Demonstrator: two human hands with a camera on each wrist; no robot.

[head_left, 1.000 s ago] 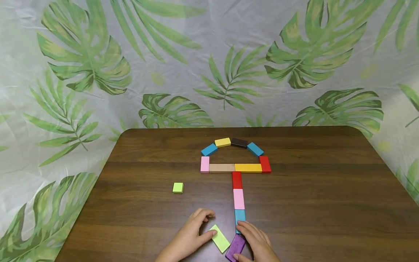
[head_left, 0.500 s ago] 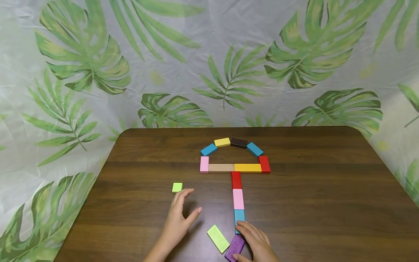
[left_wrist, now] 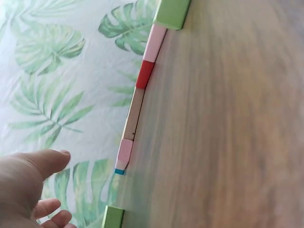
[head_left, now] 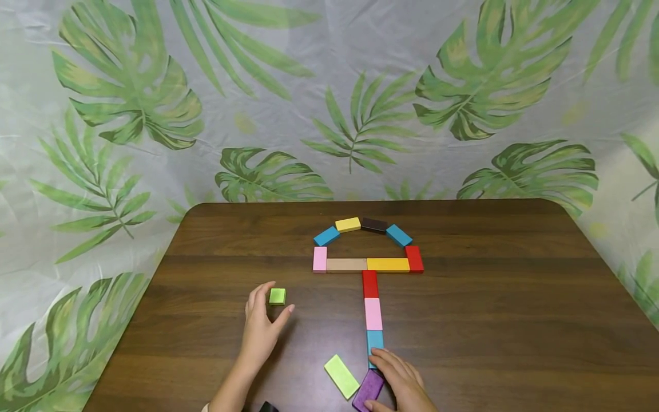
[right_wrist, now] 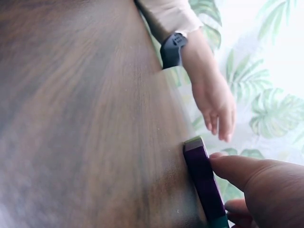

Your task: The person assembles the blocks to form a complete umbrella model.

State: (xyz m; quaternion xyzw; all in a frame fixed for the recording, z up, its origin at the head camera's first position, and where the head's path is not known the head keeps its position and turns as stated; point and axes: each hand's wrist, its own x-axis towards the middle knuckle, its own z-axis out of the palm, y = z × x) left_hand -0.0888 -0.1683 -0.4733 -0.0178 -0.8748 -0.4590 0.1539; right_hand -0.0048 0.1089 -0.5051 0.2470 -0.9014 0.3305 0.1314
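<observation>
My left hand (head_left: 261, 332) reaches around the small lime-green square block (head_left: 277, 296), thumb and fingers spread on either side of it with a gap. In the left wrist view that block (left_wrist: 113, 217) shows at the bottom, below the thumb. My right hand (head_left: 404, 380) rests at the near end of a line of blocks. Its thumb touches the purple block (head_left: 368, 390) and its fingertips lie on the teal block (head_left: 375, 341). Seen from the right wrist, the thumb lies against the purple block (right_wrist: 203, 178). A lime-green rectangular block (head_left: 341, 376) lies slanted, its corner close to the purple one.
From the teal block the line runs back through a pink block (head_left: 373, 313) and a red block (head_left: 370, 284) to a crossbar of tan (head_left: 346, 264) and yellow-orange (head_left: 388, 264) blocks. Several more blocks arch behind it. A patterned cloth (head_left: 288, 103) hangs behind the table (head_left: 489, 320).
My left hand has left the lime-green rectangular block and moved left and away from me to the small square block. The right hand has stayed in place.
</observation>
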